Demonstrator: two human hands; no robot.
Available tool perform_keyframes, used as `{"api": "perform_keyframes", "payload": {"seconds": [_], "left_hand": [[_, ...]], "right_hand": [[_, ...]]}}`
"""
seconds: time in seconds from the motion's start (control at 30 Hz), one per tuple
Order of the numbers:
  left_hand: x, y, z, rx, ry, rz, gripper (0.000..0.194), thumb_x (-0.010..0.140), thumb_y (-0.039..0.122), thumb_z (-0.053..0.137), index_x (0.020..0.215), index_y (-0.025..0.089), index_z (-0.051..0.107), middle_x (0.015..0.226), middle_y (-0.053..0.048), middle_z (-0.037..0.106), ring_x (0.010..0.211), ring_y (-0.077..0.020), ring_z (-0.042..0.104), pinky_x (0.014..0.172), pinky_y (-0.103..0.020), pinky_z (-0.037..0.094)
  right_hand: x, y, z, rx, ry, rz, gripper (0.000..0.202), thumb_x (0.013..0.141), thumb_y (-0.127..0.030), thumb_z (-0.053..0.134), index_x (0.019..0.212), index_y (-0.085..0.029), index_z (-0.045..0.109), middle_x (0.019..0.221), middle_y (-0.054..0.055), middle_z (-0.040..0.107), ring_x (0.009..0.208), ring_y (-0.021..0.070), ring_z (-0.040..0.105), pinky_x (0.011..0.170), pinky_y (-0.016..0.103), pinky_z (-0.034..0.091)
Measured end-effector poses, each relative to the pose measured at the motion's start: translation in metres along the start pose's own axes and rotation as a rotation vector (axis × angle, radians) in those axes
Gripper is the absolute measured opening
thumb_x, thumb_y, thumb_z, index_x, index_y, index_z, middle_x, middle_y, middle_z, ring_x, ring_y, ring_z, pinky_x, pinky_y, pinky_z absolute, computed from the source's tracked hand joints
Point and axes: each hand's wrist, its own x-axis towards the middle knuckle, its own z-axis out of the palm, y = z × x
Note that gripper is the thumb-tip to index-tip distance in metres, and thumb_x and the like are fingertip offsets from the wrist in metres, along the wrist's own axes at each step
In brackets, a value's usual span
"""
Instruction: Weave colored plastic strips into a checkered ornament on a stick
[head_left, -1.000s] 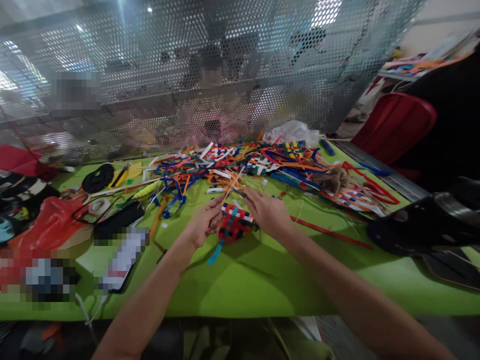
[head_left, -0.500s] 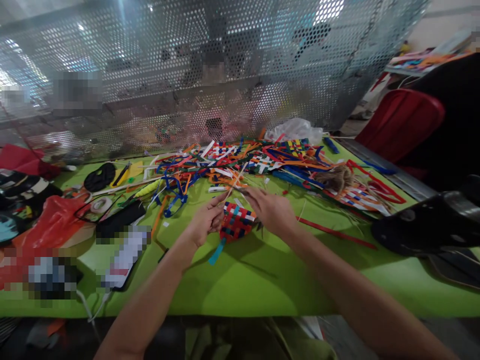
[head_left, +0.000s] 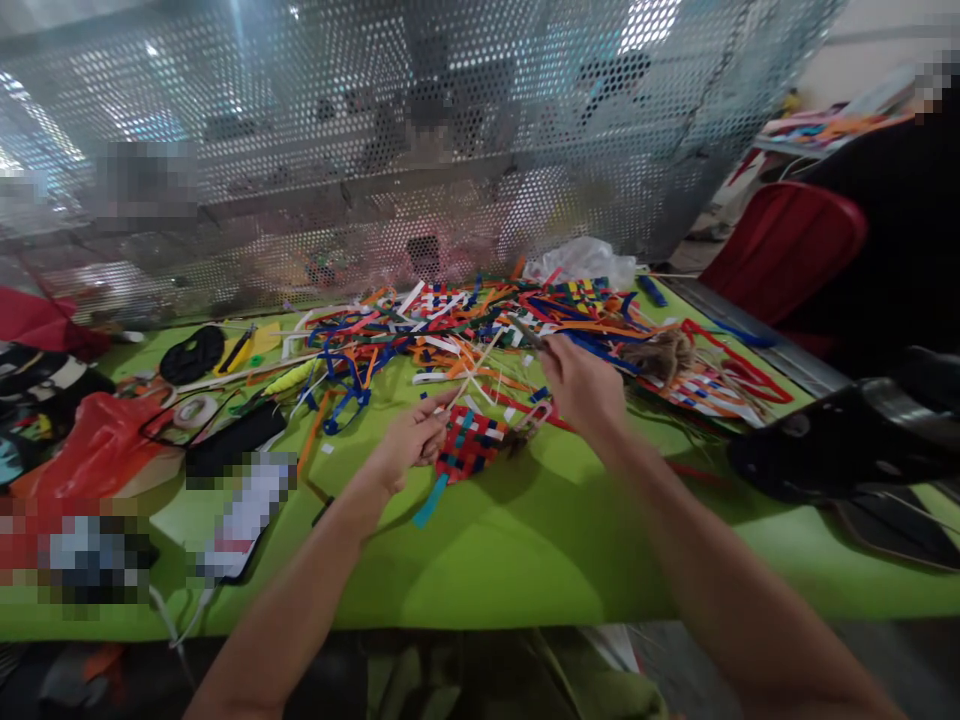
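Observation:
My left hand is closed, its thumb and fingers pinching thin pale strips that cross and point up and right. Beside those fingers hangs a small woven piece in red, blue and white, with a turquoise strip end sticking out below; whether the fingers also grip it I cannot tell. My right hand is closed round a dark, narrow, blade-like tool whose tip points up and left. Its full shape is hidden by the hand. A pale pinkish loop shows just left of that hand.
Behind the hands spreads a heap of coloured strips. A black machine part juts in at right. On the left lie a phone with a cable, glasses and a red plastic bag. A perforated metal panel rises behind.
My right hand has moved right and slightly up with the dark tool, away from my left hand. My left hand and the woven piece stay almost in place.

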Motion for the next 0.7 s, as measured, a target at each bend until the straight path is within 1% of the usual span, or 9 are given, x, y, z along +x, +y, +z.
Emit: {"api": "perform_keyframes", "payload": {"seconds": [0.07,0.1,0.2,0.3,0.37,0.43,0.53,0.6,0.7], "left_hand": [[0.001,-0.002,0.000,0.055,0.024,0.022,0.057,0.083,0.036,0.064,0.135,0.018,0.054,0.046,0.011,0.028,0.037,-0.0038,0.018,0.040,-0.019,0.012],[0.002,-0.002,0.000,0.083,0.044,0.034,0.057,0.082,0.036,0.064,0.135,0.017,0.055,0.046,0.011,0.029,0.038,-0.0041,0.019,0.040,-0.020,0.013],[0.004,-0.001,0.001,0.151,0.104,0.065,0.055,0.082,0.034,0.063,0.132,0.013,0.057,0.045,0.010,0.029,0.039,-0.0048,0.020,0.041,-0.020,0.013],[0.004,0.001,0.003,0.157,0.141,0.064,0.053,0.083,0.031,0.061,0.132,0.012,0.058,0.045,0.010,0.028,0.039,-0.0051,0.020,0.041,-0.021,0.013],[0.003,0.002,0.003,0.139,0.145,0.060,0.054,0.082,0.030,0.062,0.133,0.012,0.057,0.046,0.010,0.027,0.039,-0.0048,0.019,0.041,-0.021,0.012],[0.002,0.002,0.004,0.123,0.122,0.063,0.054,0.081,0.032,0.064,0.132,0.013,0.058,0.047,0.011,0.026,0.040,-0.0044,0.019,0.042,-0.020,0.012],[0.001,0.001,0.007,0.118,0.076,0.056,0.055,0.082,0.035,0.065,0.130,0.012,0.059,0.046,0.010,0.027,0.040,-0.0040,0.018,0.041,-0.021,0.011],[0.000,0.001,0.008,0.129,0.072,0.051,0.054,0.082,0.036,0.065,0.130,0.012,0.059,0.046,0.010,0.027,0.039,-0.0040,0.018,0.041,-0.021,0.011],[0.001,0.001,0.008,0.149,0.103,0.053,0.054,0.083,0.035,0.064,0.131,0.012,0.057,0.046,0.011,0.027,0.040,-0.0043,0.019,0.041,-0.021,0.012]], "right_hand": [[0.004,0.006,-0.005,0.004,0.048,0.019,0.036,0.097,-0.038,0.034,0.115,-0.020,0.061,0.094,0.009,0.071,0.075,0.0216,0.062,0.057,0.028,0.030],[0.003,0.004,-0.005,0.011,0.047,0.002,0.036,0.097,-0.037,0.034,0.115,-0.020,0.060,0.097,0.009,0.071,0.077,0.0215,0.063,0.058,0.028,0.031],[-0.008,-0.011,0.002,0.009,-0.042,-0.079,0.037,0.098,-0.038,0.032,0.114,-0.021,0.061,0.101,0.008,0.071,0.072,0.0192,0.062,0.056,0.027,0.030],[-0.019,-0.027,0.013,-0.012,-0.159,-0.194,0.041,0.100,-0.040,0.028,0.118,-0.023,0.061,0.099,0.007,0.072,0.066,0.0180,0.061,0.053,0.027,0.028],[-0.020,-0.029,0.015,-0.012,-0.176,-0.221,0.042,0.100,-0.041,0.028,0.120,-0.024,0.061,0.099,0.008,0.072,0.067,0.0187,0.061,0.053,0.028,0.029],[-0.015,-0.022,0.012,-0.018,-0.133,-0.146,0.041,0.100,-0.040,0.030,0.119,-0.023,0.061,0.100,0.008,0.072,0.068,0.0193,0.061,0.054,0.028,0.029],[-0.004,-0.005,0.004,-0.038,-0.041,-0.028,0.037,0.098,-0.036,0.033,0.117,-0.022,0.061,0.102,0.009,0.072,0.071,0.0202,0.062,0.055,0.028,0.029],[-0.001,0.001,0.001,-0.031,0.010,-0.011,0.036,0.097,-0.036,0.034,0.117,-0.022,0.061,0.103,0.009,0.072,0.075,0.0210,0.063,0.056,0.028,0.030],[-0.004,-0.004,0.001,0.021,0.074,-0.024,0.038,0.098,-0.037,0.034,0.118,-0.020,0.061,0.104,0.009,0.071,0.076,0.0207,0.062,0.058,0.027,0.033]]}}
